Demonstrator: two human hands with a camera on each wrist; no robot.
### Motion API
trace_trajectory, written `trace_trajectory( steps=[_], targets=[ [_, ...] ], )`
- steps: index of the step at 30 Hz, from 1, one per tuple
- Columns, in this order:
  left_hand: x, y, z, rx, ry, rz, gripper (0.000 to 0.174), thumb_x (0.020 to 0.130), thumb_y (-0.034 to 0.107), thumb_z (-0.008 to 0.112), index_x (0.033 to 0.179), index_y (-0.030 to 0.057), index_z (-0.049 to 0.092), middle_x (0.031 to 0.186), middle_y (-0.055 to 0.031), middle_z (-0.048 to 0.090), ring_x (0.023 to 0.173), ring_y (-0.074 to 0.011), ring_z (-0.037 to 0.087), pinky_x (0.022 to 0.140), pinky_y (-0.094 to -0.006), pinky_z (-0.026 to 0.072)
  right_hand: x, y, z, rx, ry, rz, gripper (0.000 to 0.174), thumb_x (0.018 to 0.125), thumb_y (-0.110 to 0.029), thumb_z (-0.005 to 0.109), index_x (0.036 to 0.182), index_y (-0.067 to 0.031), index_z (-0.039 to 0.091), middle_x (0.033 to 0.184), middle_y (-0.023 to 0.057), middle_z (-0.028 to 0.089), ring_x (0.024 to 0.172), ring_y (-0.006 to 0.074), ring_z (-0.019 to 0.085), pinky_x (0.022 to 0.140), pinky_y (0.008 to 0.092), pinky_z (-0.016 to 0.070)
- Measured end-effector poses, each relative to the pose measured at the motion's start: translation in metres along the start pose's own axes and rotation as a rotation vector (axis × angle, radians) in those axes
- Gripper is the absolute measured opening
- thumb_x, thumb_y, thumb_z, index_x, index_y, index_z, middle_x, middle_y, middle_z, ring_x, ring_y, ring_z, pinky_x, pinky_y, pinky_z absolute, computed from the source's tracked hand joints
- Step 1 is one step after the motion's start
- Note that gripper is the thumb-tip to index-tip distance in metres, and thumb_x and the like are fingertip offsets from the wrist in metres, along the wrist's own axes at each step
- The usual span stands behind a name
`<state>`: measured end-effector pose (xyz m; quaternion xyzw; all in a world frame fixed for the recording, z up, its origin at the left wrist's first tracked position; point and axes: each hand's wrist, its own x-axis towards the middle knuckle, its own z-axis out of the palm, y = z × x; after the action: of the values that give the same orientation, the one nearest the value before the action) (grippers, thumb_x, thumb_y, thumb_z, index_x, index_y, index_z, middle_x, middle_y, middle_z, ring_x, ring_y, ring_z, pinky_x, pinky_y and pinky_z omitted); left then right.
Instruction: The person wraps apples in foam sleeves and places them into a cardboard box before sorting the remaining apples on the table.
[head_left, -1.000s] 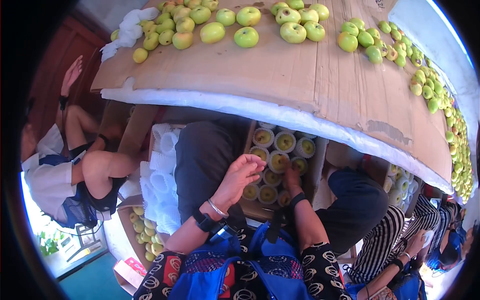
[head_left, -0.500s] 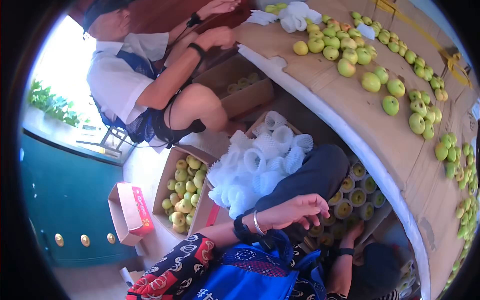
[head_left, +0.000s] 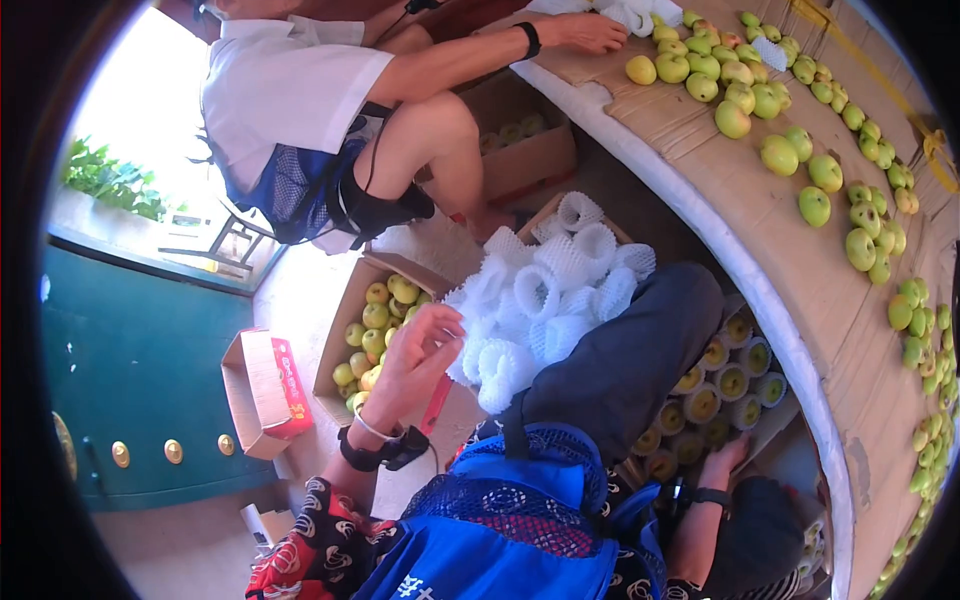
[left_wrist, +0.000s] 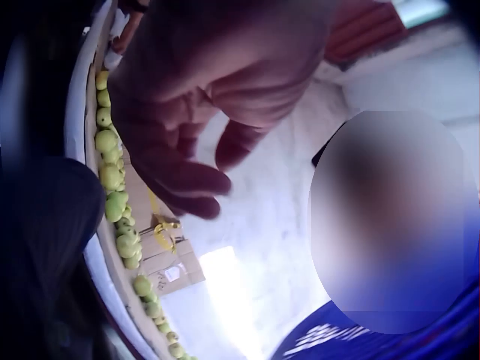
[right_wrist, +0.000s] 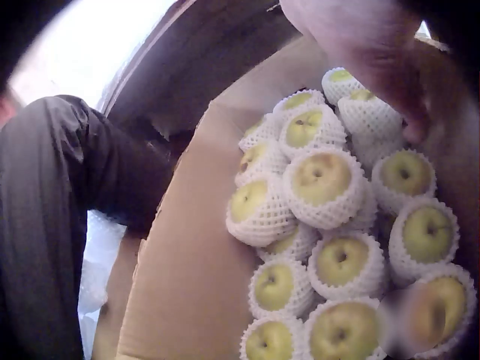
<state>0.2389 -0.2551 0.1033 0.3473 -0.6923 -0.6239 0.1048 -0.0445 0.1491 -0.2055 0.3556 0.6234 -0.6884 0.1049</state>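
Note:
My left hand, fingers loosely bent, is between the box of bare apples and a pile of white foam net sleeves. Nothing shows between its fingers in the left wrist view. Down in a cardboard box, my right hand reaches over apples in foam sleeves. One finger points straight down, its tip right beside a sleeved apple near the box's far wall. The rest of that hand is partly cut off by the frame's top edge.
Loose green apples lie on the cardboard-covered table, whose padded edge overhangs the boxes. Another person sits at the left, one hand on the tabletop. A small red-and-white carton stands on the floor.
The head view has turned left. My left hand has moved from above the sleeved apples to beside the foam sleeves. My right hand stays in the box. The other person's hand now reaches onto the table.

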Motion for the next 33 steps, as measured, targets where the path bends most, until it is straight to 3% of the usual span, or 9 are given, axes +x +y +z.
trace_trajectory(
  steps=[3,6,11,14,19,22,26,28,33],
  targets=[
    [-0.004,-0.057,-0.015,0.774,0.197,0.078,0.053,0.078,0.017,0.068,0.121,0.0021,0.041,0.109,-0.0135,0.049,0.084,-0.0169,0.055,0.073,-0.0304,0.0472,-0.009,-0.006,0.005,0.039,-0.025,0.064,0.058,0.089,-0.040,0.047,0.137,-0.0130,0.030,0.141,0.0103,0.033,0.124,0.0280,0.038,0.098,0.0451,0.0317],
    [-0.014,-0.088,-0.008,0.361,0.144,-0.230,0.072,0.071,0.024,0.075,0.127,0.0020,0.034,0.112,-0.0161,0.047,0.083,-0.0186,0.055,0.073,-0.0318,0.0484,-0.013,-0.012,-0.002,0.021,-0.055,0.097,0.059,0.088,-0.042,0.049,0.138,-0.0157,0.030,0.141,0.0092,0.033,0.124,0.0285,0.037,0.100,0.0464,0.0283],
    [-0.009,-0.103,0.019,0.267,0.044,-0.313,0.088,0.070,0.026,0.077,0.134,0.0028,0.022,0.121,-0.0245,0.041,0.094,-0.0249,0.060,0.078,-0.0345,0.0508,-0.062,-0.047,0.009,0.002,-0.042,0.113,0.051,0.088,-0.038,0.052,0.132,-0.0173,0.037,0.138,0.0082,0.038,0.122,0.0265,0.040,0.100,0.0469,0.0254],
    [-0.002,-0.121,0.031,0.470,0.086,-0.041,0.082,0.070,0.026,0.076,0.131,0.0036,0.028,0.126,-0.0223,0.041,0.102,-0.0267,0.056,0.082,-0.0366,0.0496,-0.129,-0.081,0.031,-0.040,-0.351,-0.069,0.039,0.088,-0.029,0.054,0.123,-0.0143,0.046,0.128,0.0074,0.048,0.117,0.0234,0.045,0.096,0.0423,0.0323],
    [0.007,-0.119,0.036,0.480,0.069,0.068,0.063,0.069,0.017,0.072,0.123,0.0039,0.042,0.121,-0.0141,0.049,0.108,-0.0240,0.052,0.087,-0.0348,0.0454,-0.232,-0.128,0.090,-0.152,-1.072,-0.209,0.026,0.090,-0.015,0.049,0.112,-0.0015,0.050,0.114,0.0106,0.056,0.101,0.0194,0.056,0.083,0.0278,0.0429],
    [0.004,-0.108,0.029,0.416,0.118,0.093,0.051,0.071,0.010,0.064,0.118,0.0027,0.048,0.115,-0.0123,0.053,0.106,-0.0224,0.052,0.089,-0.0320,0.0422,-0.273,-0.137,0.116,-0.285,-1.345,-0.150,0.031,0.083,-0.004,0.057,0.112,0.0019,0.049,0.112,0.0129,0.056,0.098,0.0184,0.057,0.083,0.0299,0.0450],
    [-0.008,-0.059,0.012,0.352,0.117,0.117,0.039,0.070,0.006,0.056,0.108,0.0025,0.054,0.113,-0.0174,0.054,0.103,-0.0295,0.054,0.090,-0.0349,0.0412,-0.303,-0.131,0.146,-0.451,-1.503,0.008,0.048,0.077,-0.008,0.068,0.119,0.0032,0.046,0.118,0.0151,0.052,0.105,0.0216,0.055,0.086,0.0318,0.0454],
    [-0.013,-0.039,0.014,0.321,0.079,0.150,0.041,0.072,0.008,0.055,0.112,0.0024,0.054,0.117,-0.0160,0.054,0.107,-0.0305,0.053,0.094,-0.0359,0.0396,-0.315,-0.121,0.162,-0.639,-1.600,-0.563,0.065,0.072,-0.017,0.075,0.125,0.0014,0.043,0.127,0.0169,0.046,0.114,0.0264,0.050,0.089,0.0350,0.0451],
    [-0.015,-0.006,0.022,0.235,-0.296,0.352,0.042,0.078,0.009,0.052,0.120,0.0049,0.053,0.129,-0.0172,0.048,0.120,-0.0333,0.046,0.100,-0.0393,0.0359,-0.322,-0.104,0.167,-0.674,-1.628,-0.557,0.063,0.073,-0.017,0.071,0.128,-0.0029,0.044,0.123,0.0142,0.050,0.111,0.0240,0.051,0.090,0.0340,0.0435]
  ],
)
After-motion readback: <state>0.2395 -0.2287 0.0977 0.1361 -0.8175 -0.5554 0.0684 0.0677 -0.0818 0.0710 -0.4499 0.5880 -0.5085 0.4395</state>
